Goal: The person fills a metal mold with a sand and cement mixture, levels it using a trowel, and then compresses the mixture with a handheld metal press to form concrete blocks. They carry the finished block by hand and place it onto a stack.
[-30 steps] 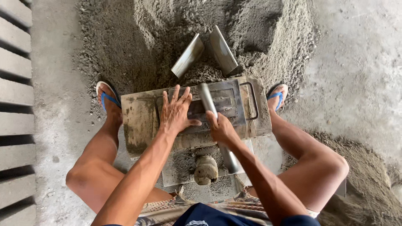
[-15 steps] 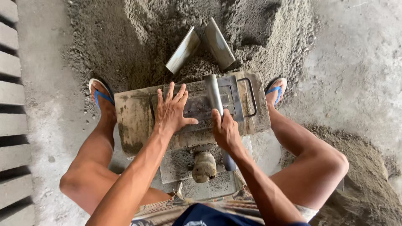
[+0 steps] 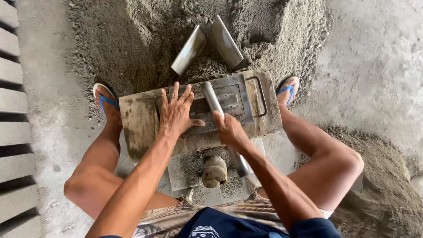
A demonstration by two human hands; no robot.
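Observation:
A dirty metal block mould (image 3: 140, 119) with side handles lies between my feet, its top facing me. My left hand (image 3: 177, 111) rests flat on the mould's lid, fingers spread. My right hand (image 3: 228, 129) is closed around a grey metal pipe (image 3: 212, 98) that lies slanted across the lid and runs down under my wrist. Below the mould is a small tray of damp sand (image 3: 189, 164) with a rounded, mud-caked knob (image 3: 214, 172) on it.
A big heap of grey sand mix (image 3: 132, 39) rises behind the mould, with two flat metal blades (image 3: 189, 49) stuck in it. My feet wear blue sandals (image 3: 105, 100). Finished concrete blocks (image 3: 13, 132) lie in a row at the left. Bare concrete floor (image 3: 379, 66) spreads on the right.
The pipe in my right hand has slid forward over the lid, and the view has shifted slightly. My left hand stays flat on the mould.

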